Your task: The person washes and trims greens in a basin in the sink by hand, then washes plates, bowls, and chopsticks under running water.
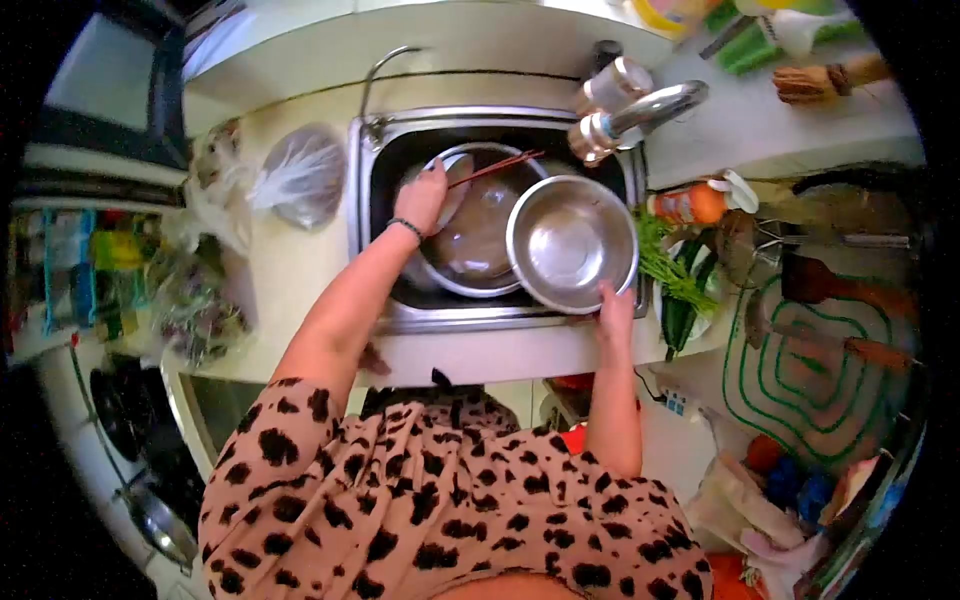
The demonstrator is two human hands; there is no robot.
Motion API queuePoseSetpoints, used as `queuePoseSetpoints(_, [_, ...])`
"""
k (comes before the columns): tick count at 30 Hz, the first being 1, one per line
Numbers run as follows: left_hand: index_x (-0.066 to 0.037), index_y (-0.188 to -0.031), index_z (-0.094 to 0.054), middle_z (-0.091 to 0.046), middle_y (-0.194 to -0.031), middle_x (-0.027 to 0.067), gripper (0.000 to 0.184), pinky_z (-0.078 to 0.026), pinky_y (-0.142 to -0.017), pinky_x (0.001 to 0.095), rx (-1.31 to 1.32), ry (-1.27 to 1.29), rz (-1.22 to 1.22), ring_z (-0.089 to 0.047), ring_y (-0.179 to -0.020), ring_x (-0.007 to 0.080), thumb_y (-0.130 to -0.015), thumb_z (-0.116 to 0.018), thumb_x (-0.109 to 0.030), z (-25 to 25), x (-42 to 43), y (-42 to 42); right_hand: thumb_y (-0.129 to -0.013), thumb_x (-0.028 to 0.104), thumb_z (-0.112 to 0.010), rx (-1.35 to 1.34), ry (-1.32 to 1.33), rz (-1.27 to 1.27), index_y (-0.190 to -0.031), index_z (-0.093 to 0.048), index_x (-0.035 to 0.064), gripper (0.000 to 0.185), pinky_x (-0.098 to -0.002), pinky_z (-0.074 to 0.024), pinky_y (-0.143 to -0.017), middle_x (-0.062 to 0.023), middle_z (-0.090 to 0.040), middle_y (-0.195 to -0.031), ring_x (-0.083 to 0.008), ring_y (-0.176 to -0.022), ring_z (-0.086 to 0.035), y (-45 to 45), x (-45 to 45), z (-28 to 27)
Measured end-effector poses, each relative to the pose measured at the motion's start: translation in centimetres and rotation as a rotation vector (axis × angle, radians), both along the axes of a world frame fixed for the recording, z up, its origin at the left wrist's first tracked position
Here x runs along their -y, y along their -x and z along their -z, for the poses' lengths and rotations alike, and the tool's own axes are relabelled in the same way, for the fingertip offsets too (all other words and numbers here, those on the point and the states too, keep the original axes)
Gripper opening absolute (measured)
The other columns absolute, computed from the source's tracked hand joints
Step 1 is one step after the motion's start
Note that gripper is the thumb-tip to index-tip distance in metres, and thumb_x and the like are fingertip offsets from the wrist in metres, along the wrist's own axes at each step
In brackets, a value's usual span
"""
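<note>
Closed over the left side of the sink, my left hand (425, 200) grips a pair of reddish-brown chopsticks (500, 168) and a pale, shallow dish (452, 205), whose exact kind is partly hidden by the fingers. Beneath them a large steel basin (470, 285) sits in the sink, holding what looks like water. My right hand (613, 305) grips the near rim of a smaller steel bowl (570, 240), thumb over the edge. That bowl is tilted, overlaps the basin's right side and shows a shiny, bare inside.
The sink (440, 318) has a metal faucet (660, 108) at its back right. Leafy greens and cucumbers (685, 300) lie right of it, near an orange spray bottle (690, 205). Bagged items (300, 180) stand left. A green-lined mat (810, 365) holds wooden-handled utensils.
</note>
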State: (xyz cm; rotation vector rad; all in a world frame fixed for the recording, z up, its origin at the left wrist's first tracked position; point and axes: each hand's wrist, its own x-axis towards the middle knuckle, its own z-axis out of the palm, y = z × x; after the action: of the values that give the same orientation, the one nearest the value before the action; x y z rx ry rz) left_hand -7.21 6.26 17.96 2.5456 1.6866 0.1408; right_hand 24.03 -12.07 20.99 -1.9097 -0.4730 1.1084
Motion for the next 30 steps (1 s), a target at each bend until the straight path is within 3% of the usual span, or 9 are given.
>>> queuePoseSetpoints(2, [0.003,-0.124,-0.038,-0.060,-0.083,0.0187,0.053,-0.052,-0.059,0.0374,0.024,0.067,-0.081,-0.063,-0.069,0.0295,-0.075,-0.055,-0.008,0.4,-0.8,-1.2,-0.080,0.005,-0.051,0.046,-0.095,0.004,-0.110,-0.051,-0.0008,0.030,-0.0302,-0.0477,-0.062,-0.0075,-0.060,-0.091,-0.0162,-0.074,-0.057,-0.4,0.8,1.1])
queuePoseSetpoints(5, [-0.002,-0.120,-0.044,-0.060,-0.084,0.0191,0.044,-0.052,-0.061,0.0410,0.189,0.105,-0.229,-0.062,-0.073,0.0333,-0.077,-0.051,-0.009,3.8,0.5,-2.6,-0.080,0.008,-0.055,-0.015,-0.099,0.009,-0.107,-0.054,-0.0045,0.030,-0.0329,-0.0457,-0.074,-0.0116,-0.062,-0.094,-0.0193,-0.082,-0.059,-0.6,1.5,0.7])
queuePoseSetpoints(9, [-0.014,-0.114,-0.054,-0.061,-0.090,0.0224,0.036,-0.047,-0.074,0.0483,0.417,0.463,-0.524,-0.058,-0.085,0.0403,-0.078,-0.049,-0.014,8.7,3.2,-3.9,-0.081,0.007,-0.054,-0.094,-0.105,0.123,-0.113,-0.051,-0.0041,0.034,-0.0315,-0.0440,-0.079,-0.0115,-0.060,-0.103,-0.0189,-0.090,-0.056,0.0,1.8,-0.1])
queuePoseSetpoints(15, [-0.013,-0.102,-0.061,-0.060,-0.098,0.0187,0.029,-0.045,-0.080,0.0456,0.520,0.660,-0.581,-0.057,-0.090,0.0382,-0.078,-0.047,-0.020,12.1,4.2,-3.6,-0.082,0.008,-0.054,-0.142,-0.150,0.115,-0.115,-0.049,-0.0030,0.035,-0.0315,-0.0431,-0.081,-0.0111,-0.059,-0.105,-0.0186,-0.092,-0.055,-0.4,2.0,-1.2])
queuePoseSetpoints(18, [-0.010,-0.097,-0.062,-0.061,-0.091,0.0196,0.026,-0.045,-0.077,0.0451,0.547,0.619,-0.539,-0.058,-0.088,0.0378,-0.077,-0.048,-0.020,9.1,4.5,-3.0,-0.082,0.009,-0.054,-0.127,-0.115,0.031,-0.114,-0.050,-0.0023,0.034,-0.0314,-0.0431,-0.081,-0.0111,-0.059,-0.105,-0.0184,-0.091,-0.055,-1.2,2.1,-1.9])
queuePoseSetpoints(23, [-0.007,-0.093,-0.061,-0.062,-0.084,0.0196,0.023,-0.046,-0.073,0.0431,0.760,0.610,-0.507,-0.058,-0.083,0.0385,-0.076,-0.052,-0.020,9.3,5.0,-1.2,-0.083,0.011,-0.054,-0.067,-0.054,0.023,-0.110,-0.051,0.0007,0.030,-0.0293,-0.0457,-0.070,-0.0061,-0.059,-0.096,-0.0155,-0.081,-0.056,-1.4,1.8,-2.9])
queuePoseSetpoints(24, [-0.007,-0.096,-0.061,-0.062,-0.086,0.0200,0.024,-0.046,-0.074,0.0425,0.726,0.622,-0.505,-0.058,-0.084,0.0376,-0.076,-0.052,-0.018,6.3,5.0,-0.9,-0.084,0.012,-0.053,-0.066,-0.078,0.012,-0.110,-0.052,0.0009,0.029,-0.0287,-0.0458,-0.069,-0.0056,-0.059,-0.095,-0.0148,-0.080,-0.056,-1.5,1.9,-2.7])
queuePoseSetpoints(29, [-0.003,-0.099,-0.059,-0.062,-0.088,0.0204,0.027,-0.047,-0.075,0.0397,0.720,0.562,-0.565,-0.060,-0.087,0.0348,-0.078,-0.052,-0.017,1.2,5.4,2.5,-0.086,0.012,-0.049,-0.035,-0.070,0.024,-0.112,-0.051,-0.0020,0.029,-0.0306,-0.0449,-0.075,-0.0084,-0.060,-0.098,-0.0177,-0.085,-0.056,-3.1,1.1,-1.4])
queuePoseSetpoints(30, [-0.003,-0.099,-0.060,-0.062,-0.087,0.0204,0.026,-0.047,-0.075,0.0397,0.737,0.559,-0.575,-0.060,-0.086,0.0349,-0.078,-0.052,-0.016,1.7,5.4,3.5,-0.085,0.013,-0.051,0.124,-0.100,-0.042,-0.112,-0.051,-0.0028,0.031,-0.0321,-0.0446,-0.076,-0.0099,-0.061,-0.096,-0.0195,-0.085,-0.058,-3.2,0.8,-1.3])
